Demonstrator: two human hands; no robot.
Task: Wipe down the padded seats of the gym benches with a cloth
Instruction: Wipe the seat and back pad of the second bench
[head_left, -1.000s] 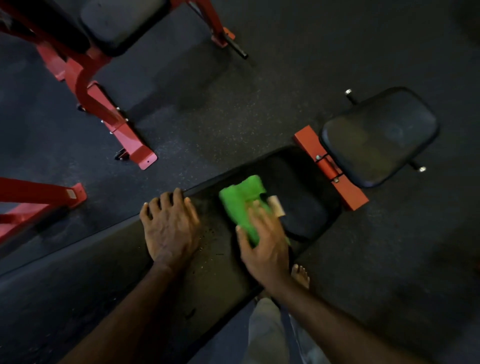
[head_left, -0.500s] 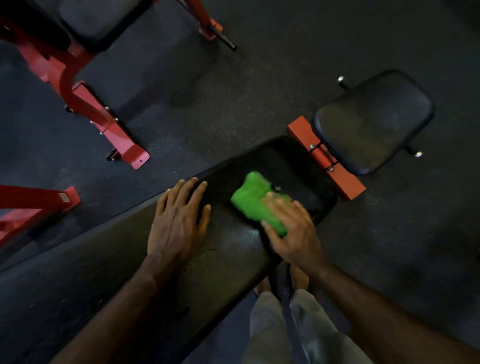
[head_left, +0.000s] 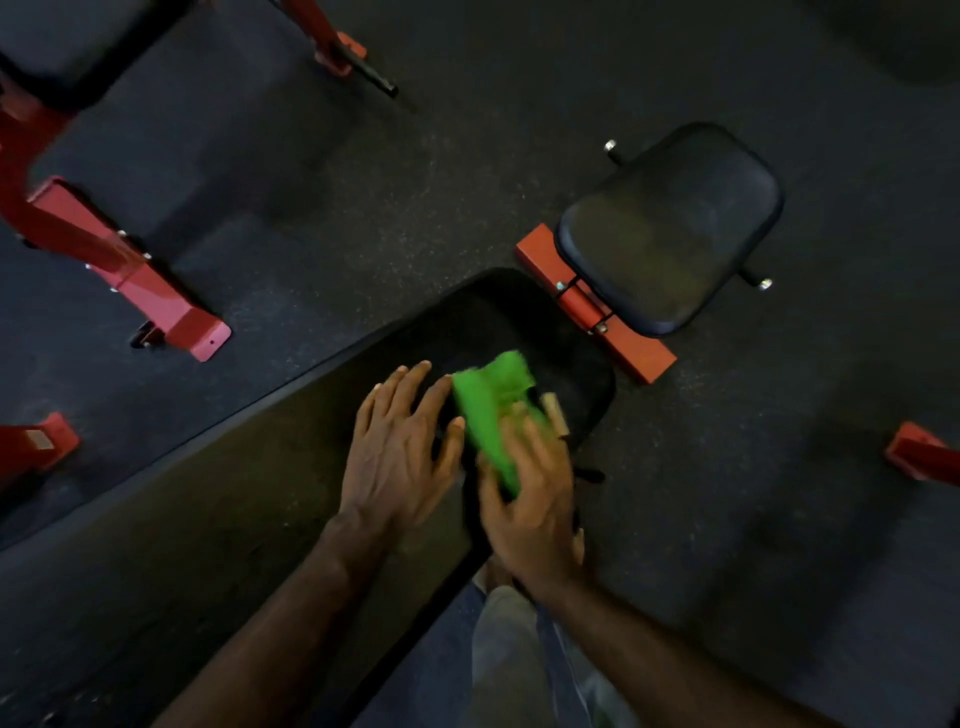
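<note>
- The long black padded bench (head_left: 249, 499), your worktop, runs from lower left toward the centre; nothing here is a container.
- Your left hand (head_left: 397, 447) lies flat on the pad, fingers straight and spread, grasping nothing.
- Your right hand (head_left: 530, 499) presses a bright green cloth (head_left: 488, 405) against the pad near its rounded far end; the hand is blurred, fingers laid over the cloth with the thumb beside it.
- The two hands sit just beside each other.
- Beyond the pad's end is a smaller black seat pad (head_left: 670, 228) on an orange-red crossbar (head_left: 639, 353).
- Red frame legs (head_left: 130, 275) stand on the dark floor (head_left: 415, 182) at left.
</note>
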